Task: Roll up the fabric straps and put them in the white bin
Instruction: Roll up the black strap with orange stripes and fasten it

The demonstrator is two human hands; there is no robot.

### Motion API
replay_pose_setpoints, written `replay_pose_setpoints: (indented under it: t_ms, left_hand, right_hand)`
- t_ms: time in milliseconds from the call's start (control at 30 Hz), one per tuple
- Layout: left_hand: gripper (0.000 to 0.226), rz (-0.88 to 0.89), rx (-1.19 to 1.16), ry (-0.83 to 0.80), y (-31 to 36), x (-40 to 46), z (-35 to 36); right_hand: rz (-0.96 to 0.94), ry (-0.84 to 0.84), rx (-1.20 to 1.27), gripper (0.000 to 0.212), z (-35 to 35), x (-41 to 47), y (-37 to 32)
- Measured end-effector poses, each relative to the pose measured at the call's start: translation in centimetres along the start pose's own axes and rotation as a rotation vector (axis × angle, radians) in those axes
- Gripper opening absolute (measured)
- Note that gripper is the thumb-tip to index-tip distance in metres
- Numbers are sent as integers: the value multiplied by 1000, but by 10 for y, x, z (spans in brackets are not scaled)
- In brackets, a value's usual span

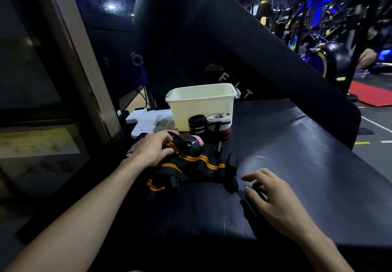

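Observation:
A loose pile of black fabric straps with orange stripes (191,166) lies on the black padded bench (307,165). My left hand (151,148) rests on the pile's left end, its fingers curled onto a black and pink strap (191,142). To the right of the pile, my right hand (273,197) hovers just above the bench with relaxed fingers and holds nothing. The white bin (201,106) stands behind the pile. In front of the bin stand a rolled black strap with white stripes (197,124) and a rolled grey, white and red strap (219,126).
A white flat object (146,121) lies left of the bin at the bench's edge. The bench's tilted black backrest (212,38) rises behind. Gym machines and a red mat (369,95) fill the right background; a window frame (70,59) runs down the left.

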State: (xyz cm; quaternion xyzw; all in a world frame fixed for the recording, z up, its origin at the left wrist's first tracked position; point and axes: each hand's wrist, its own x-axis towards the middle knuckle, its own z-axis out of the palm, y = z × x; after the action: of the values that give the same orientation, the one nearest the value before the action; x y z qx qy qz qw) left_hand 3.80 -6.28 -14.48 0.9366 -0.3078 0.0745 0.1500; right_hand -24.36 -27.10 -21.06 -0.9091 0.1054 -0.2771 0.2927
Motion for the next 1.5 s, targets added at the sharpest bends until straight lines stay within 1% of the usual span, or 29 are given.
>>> replay_pose_setpoints:
  t_ms: [67, 133, 200, 233, 267, 300, 367, 433, 467, 533, 600, 667, 767, 833, 900, 967, 1000, 1033, 1067, 1100, 1133, 1167, 1200, 1267, 1300, 1367, 1433, 1467, 1500]
  left_hand:
    - [21, -28, -138, 70, 2, -4, 2]
    - [12, -29, -305, 210, 9, -9, -6]
    - [10, 11, -429, 365, 21, -16, -20]
    - [9, 43, -492, 415, 28, -20, -28]
    - [8, 91, -550, 428, 39, -25, -38]
    - [7, 155, -609, 400, 51, -30, -46]
    - [6, 289, -752, 248, 80, -44, -62]
    - [8, 352, -853, 108, 106, -59, -70]
    - [9, 353, -871, 52, 116, -64, -70]
    - [18, 304, -982, -67, 135, -74, -64]
    - [21, 175, -1190, -217, 151, -84, -53]
    - [26, 68, -1364, -339, 165, -92, -42]
    - [35, 8, -1489, -426, 177, -99, -23]
    - [33, -10, -1554, -464, 181, -103, -12]
    - [29, 19, -1526, -436, 182, -105, -3]
    - [29, 84, -1450, -326, 179, -104, 6]
    - [26, 112, -1434, -270, 177, -103, 10]
    - [23, 150, -1377, -204, 174, -101, 14]
    - [19, 212, -1263, -125, 170, -99, 16]
    - [14, 288, -1079, -62, 165, -97, 17]
    - [12, 351, -904, -76, 160, -96, 16]
    - [19, 397, -766, -146, 155, -94, 15]
    - [31, 410, -688, -246, 151, -91, 14]
    - [51, 368, -683, -404, 146, -88, 15]
    - [54, 357, -700, -458, 145, -88, 16]
    - [43, 399, -688, -564, 147, -89, 17]
    - [34, 485, -698, -720, 146, -92, 15]
    - [35, 535, -684, -791, 144, -93, 13]
    - [40, 590, -629, -826, 143, -94, 12]
  right_hand:
    - [-14, 3, 8, 23, 0, -6, -6]
    - [-24, -1, 24, 26, 0, -11, -10]
    - [-31, 11, 37, 22, 0, -15, -10]
    - [-28, 23, 46, 24, 0, -16, -10]
    - [-22, 47, 63, 26, 0, -17, -10]
    - [-16, 85, 97, 29, 0, -17, -12]
    - [-9, 185, 216, 34, 0, -16, -15]
    - [11, 245, 362, 41, -3, -15, -21]
    - [19, 257, 430, 46, -4, -14, -24]
    - [11, 263, 525, 60, -8, -14, -30]
    - [-36, 258, 555, 74, -11, -16, -36]
    - [-88, 244, 545, 82, -14, -18, -39]
    - [-132, 212, 508, 86, -13, -17, -36]
    - [-140, 232, 472, 78, -11, -13, -29]
    - [-120, 288, 482, 66, -11, -10, -23]
    - [-76, 313, 560, 43, -13, -8, -20]
    - [-35, 306, 644, 32, -15, -8, -19]
    - [35, 274, 768, 31, -19, -8, -23]
    - [133, 254, 891, 42, -21, -7, -21]
    - [228, 239, 971, 53, -23, -6, -19]
    - [302, 248, 986, 58, -25, -2, -15]
    - [358, 272, 1006, 62, -27, 2, -12]
    - [396, 290, 1049, 66, -28, 6, -8]
    - [516, 280, 1202, 79, -32, 12, 0]
    - [563, 297, 1248, 81, -35, 15, 4]
    - [636, 361, 1222, 76, -40, 21, 19]
    - [641, 405, 1114, 67, -42, 25, 27]
    - [654, 447, 1037, 62, -41, 29, 33]
    - [672, 487, 985, 57, -41, 32, 38]
